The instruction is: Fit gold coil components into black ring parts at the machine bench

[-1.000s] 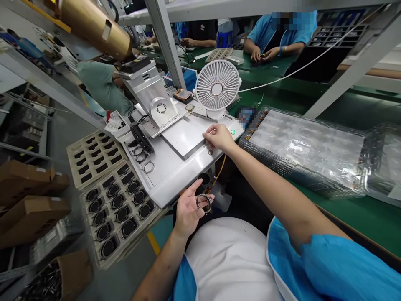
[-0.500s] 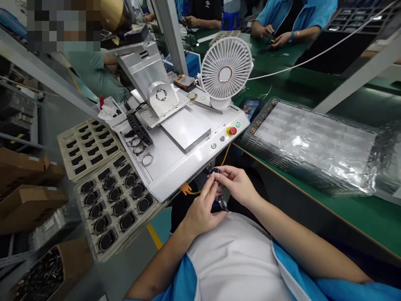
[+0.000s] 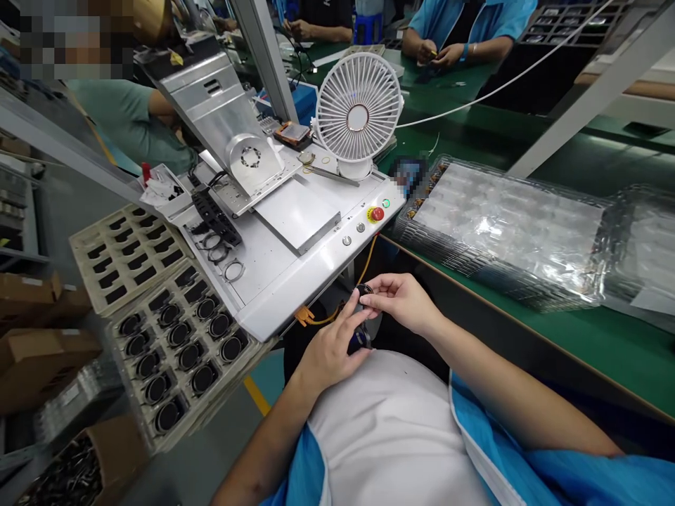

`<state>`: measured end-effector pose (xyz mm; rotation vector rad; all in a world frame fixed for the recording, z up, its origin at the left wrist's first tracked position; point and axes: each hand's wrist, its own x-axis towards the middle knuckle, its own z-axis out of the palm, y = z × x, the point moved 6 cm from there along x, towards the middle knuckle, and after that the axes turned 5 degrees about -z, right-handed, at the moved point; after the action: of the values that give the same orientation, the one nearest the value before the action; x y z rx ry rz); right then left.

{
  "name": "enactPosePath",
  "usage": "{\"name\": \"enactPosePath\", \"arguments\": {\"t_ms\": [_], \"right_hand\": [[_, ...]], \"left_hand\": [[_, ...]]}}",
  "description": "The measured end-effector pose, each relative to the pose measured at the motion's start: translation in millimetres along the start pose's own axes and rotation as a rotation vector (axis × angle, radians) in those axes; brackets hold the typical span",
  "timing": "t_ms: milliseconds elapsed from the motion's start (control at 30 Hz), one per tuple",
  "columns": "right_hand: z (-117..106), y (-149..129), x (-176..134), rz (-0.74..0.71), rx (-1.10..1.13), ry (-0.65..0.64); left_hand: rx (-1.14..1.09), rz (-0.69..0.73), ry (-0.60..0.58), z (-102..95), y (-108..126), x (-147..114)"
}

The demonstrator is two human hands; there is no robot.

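Observation:
My right hand [image 3: 403, 302] pinches a small round black part [image 3: 363, 289] between thumb and fingers, in front of my body. The fingertips of my left hand [image 3: 330, 353] meet the same part from the other side. Lower down, a second round part with a dark, shiny bluish face [image 3: 359, 340] is held between the thumb and fingers of my left hand. Fingers hide much of both parts. To the left, a moulded tray [image 3: 211, 398] carries several round black parts in its pockets.
A white machine bench [image 3: 274, 314] with a red stop button [image 3: 377, 213] stands ahead, bearing a metal fixture [image 3: 253, 158], thin rings [image 3: 233, 271] and a white fan [image 3: 358, 116]. Another tray [image 3: 84, 242] lies left. Stacked clear trays [image 3: 506, 218] rest on the green table. Co-workers sit beyond.
The camera view has shifted, so the bench and trays appear further left. The lower part has turned in my left hand, showing its bluish face. Both hands keep hold of the black part.

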<state>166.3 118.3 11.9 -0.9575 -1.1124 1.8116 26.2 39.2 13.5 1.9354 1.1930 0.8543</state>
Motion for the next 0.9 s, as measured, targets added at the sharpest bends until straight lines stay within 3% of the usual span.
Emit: {"name": "enactPosePath", "arguments": {"t_ms": [100, 233, 333, 433, 533, 667, 900], "right_hand": [[-2.1, 4.8, 0.3, 0.04, 0.037, 0.036], [2.0, 6.4, -4.6, 0.09, 0.064, 0.027], [14.6, 8.4, -13.1, 0.173, 0.086, -0.02], [31.4, 9.7, -21.8, 0.225, 0.16, -0.036], [41.2, 6.5, -25.3, 0.157, 0.197, 0.031], [47.3, 2.3, -25.5, 0.054, 0.145, 0.077], [51.9, -2.3, -23.6, 0.016, 0.069, 0.048]], "left_hand": [[-0.18, 0.006, 0.033, -4.0, -3.6, -1.1], [-0.677, -0.035, 0.265, -16.1, -14.7, -0.9], [-0.868, -0.076, 0.401, -18.8, -24.6, -0.7], [-0.918, -0.137, 0.439, -14.6, -33.1, -1.2], [-0.916, -0.166, 0.445, -9.7, -39.0, -4.0], [-0.875, -0.184, 0.495, -8.9, -46.3, -9.8], [-0.846, -0.14, 0.534, -12.6, -48.9, -10.9]]}}
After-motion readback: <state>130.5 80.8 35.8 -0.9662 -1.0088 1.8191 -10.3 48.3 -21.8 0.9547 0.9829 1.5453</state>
